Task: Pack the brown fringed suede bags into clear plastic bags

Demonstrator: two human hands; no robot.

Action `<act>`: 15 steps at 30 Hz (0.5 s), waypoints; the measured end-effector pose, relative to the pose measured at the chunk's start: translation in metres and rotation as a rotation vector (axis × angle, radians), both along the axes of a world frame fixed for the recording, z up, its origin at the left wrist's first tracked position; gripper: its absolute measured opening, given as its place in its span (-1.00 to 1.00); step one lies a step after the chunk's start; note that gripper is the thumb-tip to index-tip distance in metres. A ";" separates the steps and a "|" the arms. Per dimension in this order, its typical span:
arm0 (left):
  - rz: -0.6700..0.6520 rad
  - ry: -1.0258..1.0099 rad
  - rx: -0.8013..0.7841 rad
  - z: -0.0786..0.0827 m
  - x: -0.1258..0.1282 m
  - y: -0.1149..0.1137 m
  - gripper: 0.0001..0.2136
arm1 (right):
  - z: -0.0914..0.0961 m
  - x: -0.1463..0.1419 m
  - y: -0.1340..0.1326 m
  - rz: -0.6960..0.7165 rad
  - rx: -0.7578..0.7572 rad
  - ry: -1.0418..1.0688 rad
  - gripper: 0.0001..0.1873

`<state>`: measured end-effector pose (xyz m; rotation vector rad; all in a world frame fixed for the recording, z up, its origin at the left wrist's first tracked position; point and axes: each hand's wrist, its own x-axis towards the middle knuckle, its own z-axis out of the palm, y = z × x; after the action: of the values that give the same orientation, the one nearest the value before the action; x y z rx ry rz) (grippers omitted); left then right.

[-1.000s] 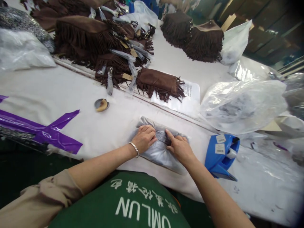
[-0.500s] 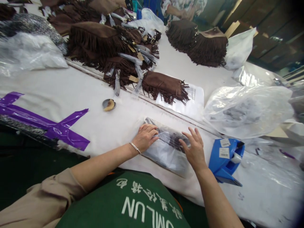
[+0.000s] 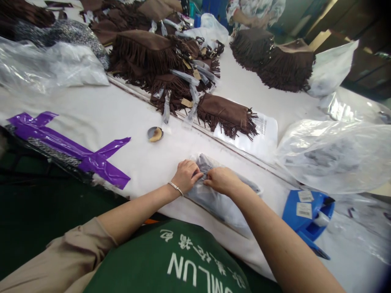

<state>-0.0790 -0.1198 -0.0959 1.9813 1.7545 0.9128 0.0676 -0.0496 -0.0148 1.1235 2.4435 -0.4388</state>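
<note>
A clear plastic bag [image 3: 224, 205] with something dark folded inside lies flat on the white table in front of me. My left hand [image 3: 186, 177], with a bracelet at the wrist, pinches the bag near its left end. Close beside it, my right hand [image 3: 222, 180] has its fingertips closed on the same plastic, thumb facing the left thumb. The exact edge or flap between the fingers is too small to make out. Just beyond the bag, a brown fringed bag [image 3: 224, 112] rests partly on a white sheet with a barcode [image 3: 267, 132].
More fringed bags [image 3: 143, 49] with tags are heaped at the back left. A small dish [image 3: 155, 134] sits left of centre. Purple tape [image 3: 88, 154] crosses the left edge. At right are a blue holder [image 3: 305, 215] and a big plastic sack [image 3: 332, 154]. Another person [image 3: 255, 14] stands behind.
My right hand has moved left from above the bag's right part, its spread fingers now closed on the plastic beside my left hand. The view has shifted slightly left.
</note>
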 end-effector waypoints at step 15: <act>-0.025 0.004 0.058 0.001 -0.002 -0.004 -0.84 | -0.027 0.037 -0.011 -0.168 0.241 0.314 -0.30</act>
<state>-0.0806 -0.1242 -0.0949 2.0376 1.7201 0.9632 0.1044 -0.0603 -0.0417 1.4649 2.7401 -0.4053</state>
